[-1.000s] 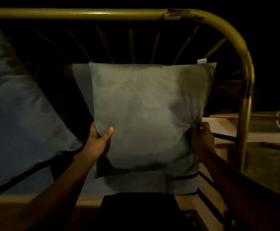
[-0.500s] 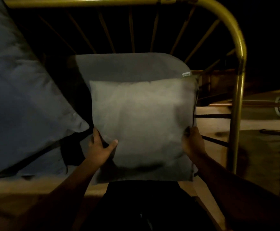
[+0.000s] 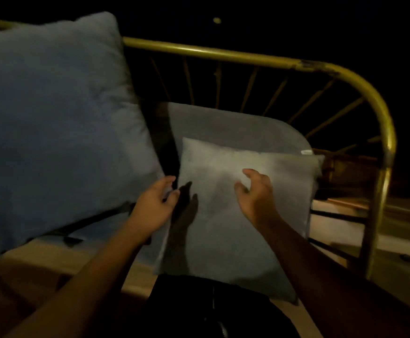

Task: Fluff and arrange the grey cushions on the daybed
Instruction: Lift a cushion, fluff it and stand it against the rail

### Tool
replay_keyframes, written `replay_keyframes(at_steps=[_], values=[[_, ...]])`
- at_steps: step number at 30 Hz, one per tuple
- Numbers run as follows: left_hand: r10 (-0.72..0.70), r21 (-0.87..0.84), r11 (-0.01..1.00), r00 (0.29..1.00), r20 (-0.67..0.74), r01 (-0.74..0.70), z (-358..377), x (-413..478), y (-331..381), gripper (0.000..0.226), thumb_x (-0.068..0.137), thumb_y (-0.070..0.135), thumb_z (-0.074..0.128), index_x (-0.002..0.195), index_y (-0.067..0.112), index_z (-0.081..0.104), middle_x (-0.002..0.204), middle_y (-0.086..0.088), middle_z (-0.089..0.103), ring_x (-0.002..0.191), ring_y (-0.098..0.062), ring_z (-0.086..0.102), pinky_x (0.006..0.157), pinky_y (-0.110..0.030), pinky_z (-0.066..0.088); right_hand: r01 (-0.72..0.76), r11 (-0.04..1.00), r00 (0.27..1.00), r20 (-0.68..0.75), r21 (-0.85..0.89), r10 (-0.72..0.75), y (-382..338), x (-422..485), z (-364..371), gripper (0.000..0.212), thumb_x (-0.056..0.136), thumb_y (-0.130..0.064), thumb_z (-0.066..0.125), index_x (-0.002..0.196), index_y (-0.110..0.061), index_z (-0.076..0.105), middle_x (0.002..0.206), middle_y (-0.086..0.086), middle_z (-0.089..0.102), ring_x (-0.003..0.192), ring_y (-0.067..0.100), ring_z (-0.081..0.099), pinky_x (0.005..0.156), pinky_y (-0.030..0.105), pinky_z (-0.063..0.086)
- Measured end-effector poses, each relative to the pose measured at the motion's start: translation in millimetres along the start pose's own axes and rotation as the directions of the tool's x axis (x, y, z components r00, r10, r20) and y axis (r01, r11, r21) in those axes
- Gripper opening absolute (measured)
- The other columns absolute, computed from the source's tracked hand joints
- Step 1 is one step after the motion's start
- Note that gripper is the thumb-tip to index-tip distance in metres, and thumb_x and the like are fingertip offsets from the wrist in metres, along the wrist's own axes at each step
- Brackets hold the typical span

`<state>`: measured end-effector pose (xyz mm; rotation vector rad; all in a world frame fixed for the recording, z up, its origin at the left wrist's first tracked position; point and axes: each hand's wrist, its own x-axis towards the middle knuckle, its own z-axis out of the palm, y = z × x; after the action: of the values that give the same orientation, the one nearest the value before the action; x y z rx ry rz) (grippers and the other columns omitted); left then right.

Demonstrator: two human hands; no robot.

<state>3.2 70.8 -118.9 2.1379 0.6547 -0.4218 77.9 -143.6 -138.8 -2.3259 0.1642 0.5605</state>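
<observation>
A small white tag (image 3: 306, 152) (unreadable) is seen on the cushion (image 3: 235, 215); both hands, left (image 3: 155, 206) and right (image 3: 255, 191), are spread open, nothing gripped.

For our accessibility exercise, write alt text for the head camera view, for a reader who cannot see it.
Two open hands, left hand and right hand, hover over a small grey cushion propped against another grey cushion on a dim daybed. A large bluish cushion leans left, against the brass rail.
</observation>
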Motion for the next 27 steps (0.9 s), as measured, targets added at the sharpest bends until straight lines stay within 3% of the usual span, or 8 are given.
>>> replay_keyframes(at_steps=[3, 8, 13, 17, 20, 22, 24, 27], values=[[0.068, 0.018, 0.998, 0.991, -0.115, -0.066, -59.8, 14.8, -7.4, 0.042, 0.086, 0.033, 0.053, 0.124, 0.017, 0.054, 0.124, -0.010, 0.061, 0.114, -0.025, 0.058, 0.101, -0.038, 0.045, 0.051, 0.998, 0.992, 0.112, 0.043, -0.056, -62.3, 13.6, 29.4, 0.040, 0.089, -0.035, 0.057, 0.125, -0.018, 0.053, 0.128, 0.010, 0.050, 0.109, 0.022, 0.054, 0.096, 0.030, 0.042], [0.180, 0.156, 0.979, 0.923, -0.340, -0.133, -160.7, 30.3, -38.4, 0.038, 0.083, 0.028, 0.048, 0.115, 0.011, 0.060, 0.111, -0.015, 0.058, 0.101, -0.032, 0.056, 0.092, -0.035, 0.044, 0.213, 0.977, 0.959, 0.193, -0.016, -0.206, -155.9, 27.0, 91.6, 0.045, 0.087, -0.045, 0.054, 0.126, -0.023, 0.050, 0.133, 0.010, 0.050, 0.119, 0.029, 0.052, 0.102, 0.047, 0.042], [0.156, 0.289, 0.957, 0.805, -0.573, 0.019, -243.0, 33.0, -90.0, 0.037, 0.083, 0.034, 0.051, 0.115, 0.017, 0.059, 0.122, -0.018, 0.049, 0.112, -0.040, 0.045, 0.098, -0.045, 0.035, 0.186, 0.980, 0.954, 0.227, 0.073, -0.198, -234.9, 48.2, 143.3, 0.066, 0.084, -0.048, 0.059, 0.139, -0.018, 0.039, 0.143, 0.012, 0.043, 0.130, 0.030, 0.044, 0.107, 0.039, 0.036], [-0.182, -0.022, 0.972, 0.689, -0.702, 0.234, -296.5, 37.3, -135.9, 0.067, 0.071, 0.060, 0.058, 0.130, 0.031, 0.042, 0.145, -0.016, 0.032, 0.133, -0.038, 0.033, 0.113, -0.047, 0.027, 0.033, 0.972, 0.973, 0.215, 0.232, -0.085, -268.3, 62.7, 167.0, 0.090, 0.072, -0.055, 0.068, 0.145, -0.022, 0.027, 0.149, 0.009, 0.037, 0.134, 0.030, 0.039, 0.109, 0.036, 0.033], [-0.336, -0.385, 0.915, 0.761, -0.555, 0.123, -310.3, 40.3, -158.6, 0.103, 0.057, 0.069, 0.070, 0.140, 0.035, 0.019, 0.151, -0.008, 0.028, 0.133, -0.031, 0.038, 0.110, -0.051, 0.035, -0.046, 0.934, 0.973, 0.226, 0.353, -0.037, -271.3, 60.8, 167.2, 0.094, 0.066, -0.061, 0.071, 0.142, -0.020, 0.033, 0.141, 0.005, 0.047, 0.128, 0.027, 0.047, 0.099, 0.029, 0.036], [-0.389, -0.516, 0.851, 0.778, -0.493, 0.099, -310.7, 42.7, -160.6, 0.112, 0.054, 0.067, 0.073, 0.142, 0.032, 0.015, 0.148, -0.006, 0.034, 0.129, -0.028, 0.044, 0.106, -0.050, 0.040, -0.092, 0.947, 0.963, 0.270, 0.308, 0.006, -267.4, 59.4, 165.0, 0.080, 0.071, -0.062, 0.065, 0.136, -0.019, 0.044, 0.135, 0.006, 0.054, 0.122, 0.029, 0.052, 0.098, 0.033, 0.041], [-0.443, -0.560, 0.819, 0.758, -0.479, 0.125, -310.1, 46.0, -156.0, 0.103, 0.059, 0.061, 0.074, 0.139, 0.021, 0.023, 0.144, -0.008, 0.041, 0.125, -0.028, 0.048, 0.105, -0.047, 0.042, -0.115, 0.957, 0.960, 0.276, 0.265, 0.039, -267.8, 58.7, 159.7, 0.057, 0.085, -0.054, 0.054, 0.128, -0.015, 0.052, 0.129, 0.012, 0.058, 0.113, 0.032, 0.056, 0.096, 0.041, 0.044], [-0.383, -0.563, 0.826, 0.716, -0.583, -0.017, -305.4, 46.1, -142.9, 0.065, 0.080, 0.040, 0.066, 0.128, 0.007, 0.037, 0.135, -0.015, 0.050, 0.120, -0.026, 0.052, 0.103, -0.041, 0.043, -0.097, 0.941, 0.976, 0.218, 0.325, 0.026, -272.3, 52.4, 143.1, 0.033, 0.098, -0.033, 0.042, 0.112, -0.010, 0.061, 0.112, 0.017, 0.065, 0.086, 0.024, 0.058, 0.078, 0.033, 0.043]])
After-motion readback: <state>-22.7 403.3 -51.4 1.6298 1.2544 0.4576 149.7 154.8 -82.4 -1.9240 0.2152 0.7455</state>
